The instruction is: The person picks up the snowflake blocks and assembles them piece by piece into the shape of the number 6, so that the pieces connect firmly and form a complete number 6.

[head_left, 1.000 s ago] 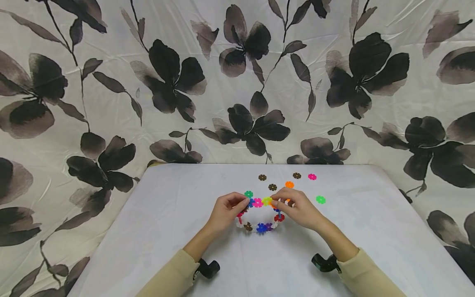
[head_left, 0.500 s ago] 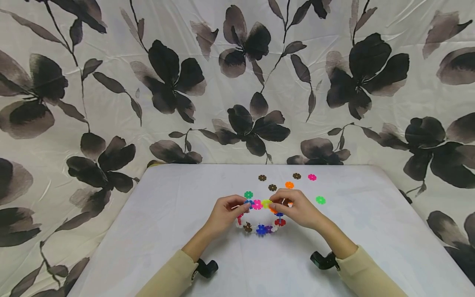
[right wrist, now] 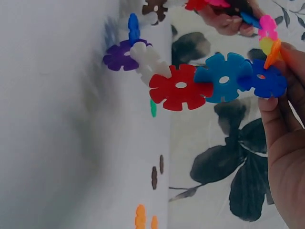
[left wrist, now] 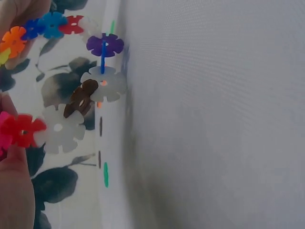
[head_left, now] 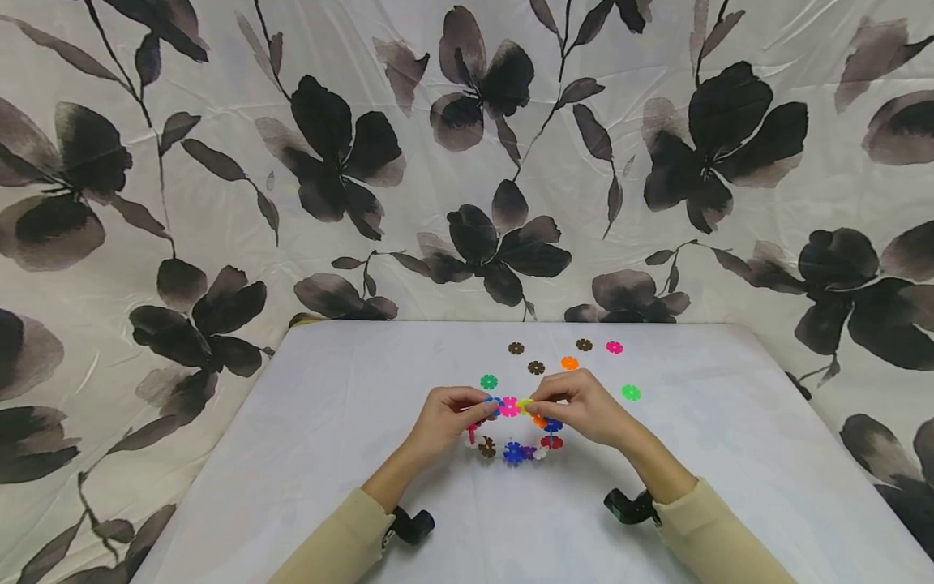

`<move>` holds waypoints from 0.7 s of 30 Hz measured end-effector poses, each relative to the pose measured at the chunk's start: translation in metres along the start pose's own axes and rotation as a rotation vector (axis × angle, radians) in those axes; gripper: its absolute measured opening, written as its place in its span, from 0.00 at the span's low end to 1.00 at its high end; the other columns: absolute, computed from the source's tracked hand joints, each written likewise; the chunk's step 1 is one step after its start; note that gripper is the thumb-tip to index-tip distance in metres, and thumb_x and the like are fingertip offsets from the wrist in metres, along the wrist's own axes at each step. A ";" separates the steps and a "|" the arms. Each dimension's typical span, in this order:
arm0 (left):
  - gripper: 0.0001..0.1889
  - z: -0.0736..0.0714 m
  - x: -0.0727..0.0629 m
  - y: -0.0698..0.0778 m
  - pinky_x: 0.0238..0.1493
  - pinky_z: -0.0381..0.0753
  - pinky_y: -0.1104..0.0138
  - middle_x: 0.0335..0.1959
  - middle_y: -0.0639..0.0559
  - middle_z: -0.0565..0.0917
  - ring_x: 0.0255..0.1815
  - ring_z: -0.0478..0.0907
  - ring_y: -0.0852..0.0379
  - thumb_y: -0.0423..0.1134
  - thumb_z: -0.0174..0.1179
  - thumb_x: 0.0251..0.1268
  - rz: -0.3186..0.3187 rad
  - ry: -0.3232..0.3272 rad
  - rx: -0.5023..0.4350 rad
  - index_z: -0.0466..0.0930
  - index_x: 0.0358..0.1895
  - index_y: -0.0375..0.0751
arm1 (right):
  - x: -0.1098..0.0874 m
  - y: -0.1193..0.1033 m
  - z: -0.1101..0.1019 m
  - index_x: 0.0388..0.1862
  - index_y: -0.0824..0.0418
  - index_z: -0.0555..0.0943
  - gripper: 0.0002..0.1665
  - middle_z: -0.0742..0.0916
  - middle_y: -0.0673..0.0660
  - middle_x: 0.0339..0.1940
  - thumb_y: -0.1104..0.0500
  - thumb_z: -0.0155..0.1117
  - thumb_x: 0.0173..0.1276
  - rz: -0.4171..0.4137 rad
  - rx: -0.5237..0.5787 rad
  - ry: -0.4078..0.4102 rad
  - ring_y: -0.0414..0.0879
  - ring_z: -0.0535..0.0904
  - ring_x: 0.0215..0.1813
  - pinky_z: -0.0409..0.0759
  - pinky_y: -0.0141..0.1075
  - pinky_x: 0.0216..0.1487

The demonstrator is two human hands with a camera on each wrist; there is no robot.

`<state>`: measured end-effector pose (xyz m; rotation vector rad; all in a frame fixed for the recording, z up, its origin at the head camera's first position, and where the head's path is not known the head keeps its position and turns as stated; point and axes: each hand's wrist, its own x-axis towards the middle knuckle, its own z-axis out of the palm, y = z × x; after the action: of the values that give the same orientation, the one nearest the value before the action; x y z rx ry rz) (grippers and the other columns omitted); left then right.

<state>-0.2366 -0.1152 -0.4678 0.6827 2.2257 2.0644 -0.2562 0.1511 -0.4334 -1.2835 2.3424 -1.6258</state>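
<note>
A closed loop of interlocking plastic snowflake discs (head_left: 514,453) hangs between both hands in the head view. At its left far side, my left hand (head_left: 447,418) pinches a blue disc between thumb and fingers. My right hand (head_left: 584,410) pinches the yellow disc (head_left: 524,406), with a pink disc (head_left: 509,406) joined between the two grips. An orange disc (right wrist: 273,53) and a dark blue disc (right wrist: 268,82) follow by the right fingers. Red (left wrist: 23,130), white (left wrist: 59,128), brown (left wrist: 81,98) and purple (left wrist: 106,45) discs form the lower run, close over the table.
Loose discs lie on the white table (head_left: 306,454) beyond the hands: green (head_left: 489,381), several brown (head_left: 536,367), orange (head_left: 569,362), pink (head_left: 614,347) and light green (head_left: 631,392). A floral cloth (head_left: 481,162) hangs behind the table's far edge.
Both hands have drawn slightly nearer to the body with the top of the loop. The right fingertips now cover more of the yellow disc. The loose discs have not moved.
</note>
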 end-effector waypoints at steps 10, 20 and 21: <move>0.07 0.003 0.002 0.000 0.46 0.87 0.64 0.37 0.51 0.89 0.39 0.86 0.55 0.33 0.67 0.69 0.004 0.008 -0.024 0.88 0.41 0.30 | 0.002 0.002 0.002 0.36 0.61 0.90 0.05 0.87 0.54 0.28 0.69 0.71 0.67 0.005 0.009 0.022 0.45 0.79 0.31 0.80 0.34 0.33; 0.12 -0.001 0.000 0.002 0.49 0.86 0.67 0.44 0.46 0.88 0.45 0.86 0.54 0.39 0.69 0.69 -0.077 -0.002 0.047 0.87 0.50 0.37 | -0.001 0.003 0.003 0.39 0.58 0.89 0.03 0.87 0.52 0.30 0.64 0.70 0.70 0.116 -0.065 0.027 0.45 0.80 0.35 0.82 0.35 0.40; 0.13 -0.001 -0.001 0.003 0.50 0.85 0.68 0.46 0.46 0.88 0.46 0.85 0.54 0.39 0.69 0.68 -0.089 -0.002 0.058 0.87 0.51 0.38 | -0.001 0.003 0.002 0.39 0.57 0.89 0.03 0.87 0.51 0.31 0.63 0.70 0.70 0.118 -0.067 0.026 0.46 0.80 0.35 0.82 0.35 0.40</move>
<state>-0.2357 -0.1167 -0.4654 0.5778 2.2783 1.9653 -0.2563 0.1502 -0.4372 -1.1168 2.4555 -1.5517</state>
